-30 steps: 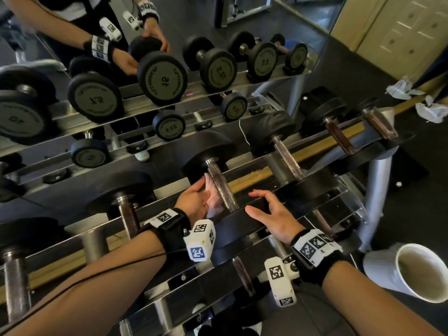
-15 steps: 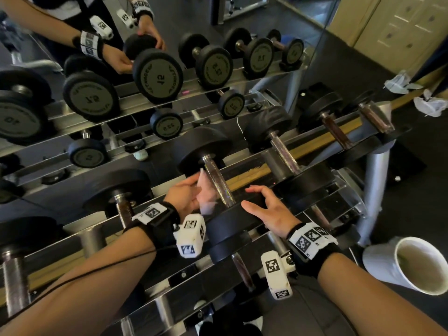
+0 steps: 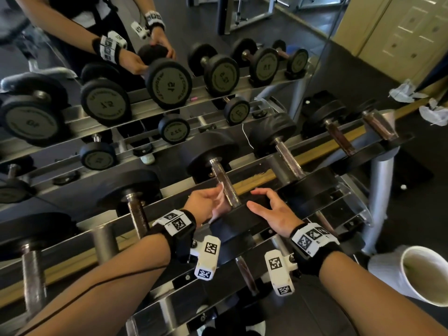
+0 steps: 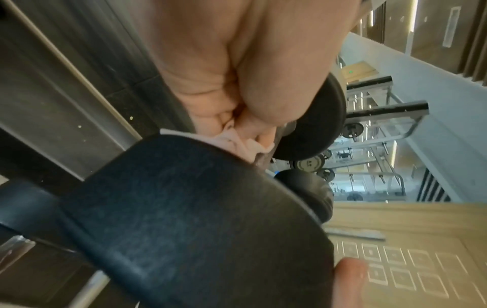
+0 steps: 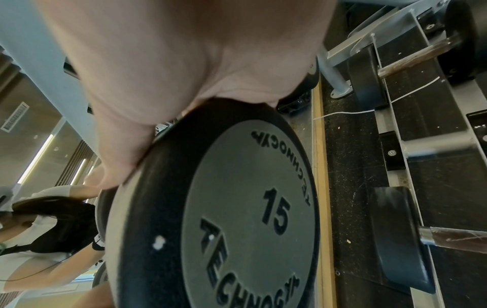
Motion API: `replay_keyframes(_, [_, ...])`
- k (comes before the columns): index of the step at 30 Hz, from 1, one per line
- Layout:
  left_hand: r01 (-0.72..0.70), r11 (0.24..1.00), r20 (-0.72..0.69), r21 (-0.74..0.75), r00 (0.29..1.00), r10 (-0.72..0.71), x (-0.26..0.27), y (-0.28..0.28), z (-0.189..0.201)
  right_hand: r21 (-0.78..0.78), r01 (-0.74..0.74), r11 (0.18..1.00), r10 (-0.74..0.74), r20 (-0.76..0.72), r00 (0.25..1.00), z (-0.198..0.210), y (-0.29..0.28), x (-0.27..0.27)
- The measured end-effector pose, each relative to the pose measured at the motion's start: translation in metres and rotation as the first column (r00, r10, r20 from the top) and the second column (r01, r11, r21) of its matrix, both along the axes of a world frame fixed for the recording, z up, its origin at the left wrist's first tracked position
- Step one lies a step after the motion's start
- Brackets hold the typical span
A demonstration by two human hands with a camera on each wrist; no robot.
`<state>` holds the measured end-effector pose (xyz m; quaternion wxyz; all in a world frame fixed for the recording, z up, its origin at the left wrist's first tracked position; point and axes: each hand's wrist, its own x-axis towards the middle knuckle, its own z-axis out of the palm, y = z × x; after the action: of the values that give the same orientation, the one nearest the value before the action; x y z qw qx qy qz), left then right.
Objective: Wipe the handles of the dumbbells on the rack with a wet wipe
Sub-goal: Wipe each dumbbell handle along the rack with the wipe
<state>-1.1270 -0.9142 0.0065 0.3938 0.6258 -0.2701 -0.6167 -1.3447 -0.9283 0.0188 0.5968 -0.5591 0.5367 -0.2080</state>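
In the middle of the head view, the left hand (image 3: 203, 204) pinches a wet wipe (image 3: 219, 198) against the handle (image 3: 225, 184) of a dumbbell on the rack (image 3: 358, 139). The right hand (image 3: 271, 209) rests on the near black end (image 3: 244, 221) of that dumbbell, with its fingers spread apart. I think the job is only partly done. This handle is being cleaned now. The handles at the left and right of the frame look brown and rusty, so they may still need a wipe. I cannot tell which ones are already clean. In the left wrist view the black end (image 4: 205, 218) hides most of the handle, and the wipe (image 4: 237, 145) only peeks out.
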Motion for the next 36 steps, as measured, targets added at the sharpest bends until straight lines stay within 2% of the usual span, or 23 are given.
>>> replay_keyframes(3, [0.029, 0.997, -0.198, 0.066, 0.98, -0.015, 0.01, 0.003, 0.016, 0.005, -0.013, 1.0, 0.013, -0.006, 1.0, 0.003, 0.001, 0.0])
replay_keyframes(6, [0.015, 1.0, -0.339, 0.01, 0.941, -0.011, 0.021, 0.005, 0.038, 0.009, -0.021, 1.0, 0.021, -0.031, 0.999, 0.005, 0.001, 0.0])
replay_keyframes(10, [-0.06, 0.997, -0.478, -0.051, 0.878, 0.028, 0.029, 0.008, 0.061, 0.031, -0.071, 0.997, 0.075, -0.136, 0.988, 0.018, -0.003, 0.001])
replay_keyframes(12, [-0.062, 0.996, -0.503, -0.068, 0.864, 0.02, 0.031, 0.009, 0.069, -0.013, -0.092, 0.996, 0.088, -0.18, 0.98, 0.029, -0.006, 0.005])
replay_keyframes(15, [-0.041, 0.993, -0.483, -0.113, 0.876, -0.019, 0.027, 0.01, 0.078, -0.132, -0.093, 0.987, 0.07, -0.173, 0.983, 0.05, -0.011, 0.025])
replay_keyframes(18, [-0.043, 0.987, -0.432, -0.154, 0.901, -0.028, 0.017, 0.011, 0.086, -0.131, -0.031, 0.991, 0.023, -0.058, 0.998, 0.069, -0.018, 0.049])
replay_keyframes(21, [-0.089, 0.98, -0.388, -0.179, 0.922, 0.013, 0.006, 0.014, 0.091, -0.103, 0.029, 0.994, -0.037, -0.076, 0.996, 0.076, -0.024, 0.058])
replay_keyframes(26, [-0.111, 0.961, -0.155, -0.253, 0.985, 0.073, -0.009, 0.015, 0.095, -0.153, 0.119, 0.981, -0.124, -0.023, 0.992, 0.067, -0.041, 0.054])
replay_keyframes(31, [-0.262, 0.935, -0.059, -0.239, 0.965, 0.256, -0.031, 0.004, 0.094, -0.196, 0.084, 0.977, -0.081, 0.022, 0.996, 0.065, -0.067, 0.038])
replay_keyframes(36, [-0.352, 0.908, -0.018, -0.229, 0.934, 0.358, -0.064, -0.014, 0.092, -0.21, -0.06, 0.976, 0.078, 0.08, 0.994, 0.063, -0.091, 0.017])
